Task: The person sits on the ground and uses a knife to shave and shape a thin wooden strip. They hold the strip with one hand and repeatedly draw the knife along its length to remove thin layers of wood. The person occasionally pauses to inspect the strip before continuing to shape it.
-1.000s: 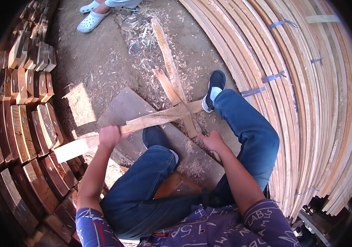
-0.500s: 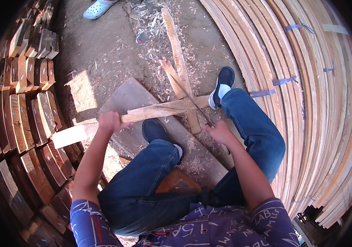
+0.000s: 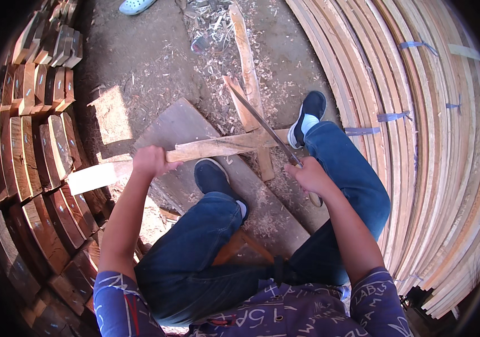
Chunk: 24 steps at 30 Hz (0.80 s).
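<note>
My left hand [image 3: 154, 162] is closed around a long pale wooden board [image 3: 212, 149]. The board runs from a sunlit end at the left to near my right shoe. Wrapped round a wooden handle, the fingers of my right hand [image 3: 311, 176] hold a machete [image 3: 261, 121]. Its long, narrow dark blade slants up and left, passing over the board in view; whether it touches the wood I cannot tell. Beneath the board lies another wood piece [image 3: 264, 163], seen near the crossing.
A wide flat plank [image 3: 268, 205] lies on the ground under my left shoe [image 3: 212, 177]. Reddish-brown boards [image 3: 43, 224] are stacked at the left, long pale planks [image 3: 386, 95] at the right. Wood shavings [image 3: 217, 39] litter the ground. Another person's pale clog [image 3: 135, 5] shows at the top.
My right hand and the machete have shifted up and slightly right; the blade looks higher over the board. My left hand keeps its hold. The whole view has shifted slightly.
</note>
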Available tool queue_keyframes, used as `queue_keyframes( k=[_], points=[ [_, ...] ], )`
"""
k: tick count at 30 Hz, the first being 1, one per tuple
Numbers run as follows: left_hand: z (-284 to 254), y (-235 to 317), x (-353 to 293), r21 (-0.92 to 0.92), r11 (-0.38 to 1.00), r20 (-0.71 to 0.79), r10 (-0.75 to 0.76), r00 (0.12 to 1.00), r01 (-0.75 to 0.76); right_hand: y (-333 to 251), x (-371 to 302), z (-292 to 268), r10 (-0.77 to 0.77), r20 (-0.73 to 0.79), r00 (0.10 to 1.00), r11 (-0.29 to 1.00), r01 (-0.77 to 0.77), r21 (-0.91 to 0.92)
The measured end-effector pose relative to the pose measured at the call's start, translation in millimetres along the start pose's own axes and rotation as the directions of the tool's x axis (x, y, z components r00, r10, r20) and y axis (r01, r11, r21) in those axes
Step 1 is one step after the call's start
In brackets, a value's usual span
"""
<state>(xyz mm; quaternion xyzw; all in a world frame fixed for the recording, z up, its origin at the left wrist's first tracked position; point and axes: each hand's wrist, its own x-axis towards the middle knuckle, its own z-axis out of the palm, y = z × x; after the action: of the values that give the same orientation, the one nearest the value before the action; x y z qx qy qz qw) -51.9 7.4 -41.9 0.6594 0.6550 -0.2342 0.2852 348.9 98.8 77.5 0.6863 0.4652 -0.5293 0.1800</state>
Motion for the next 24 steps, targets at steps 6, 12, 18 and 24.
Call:
queue_keyframes(
  k=[6,12,18,24],
  points=[
    [-4.3,0.8,-2.0,0.012,1.000,0.023,-0.010,1.000,0.010,20.0,-5.1,13.9,0.004,-0.049,0.999,1.000,-0.003,0.005],
    [-6.1,1.4,-2.5,-0.011,1.000,-0.021,0.008,1.000,-0.008,55.0,9.5,20.9,0.113,0.017,0.993,0.976,-0.108,-0.189],
    [-3.5,-3.1,-3.5,-0.026,1.000,0.006,0.017,1.000,-0.017,-42.9,-28.0,-9.2,-0.096,-0.074,0.993,0.990,0.103,0.099],
    [1.6,-1.0,2.9,-0.026,0.997,-0.088,0.063,0.994,-0.066,29.4,14.4,15.5,0.161,0.044,0.986,0.981,-0.155,-0.114]
  ],
)
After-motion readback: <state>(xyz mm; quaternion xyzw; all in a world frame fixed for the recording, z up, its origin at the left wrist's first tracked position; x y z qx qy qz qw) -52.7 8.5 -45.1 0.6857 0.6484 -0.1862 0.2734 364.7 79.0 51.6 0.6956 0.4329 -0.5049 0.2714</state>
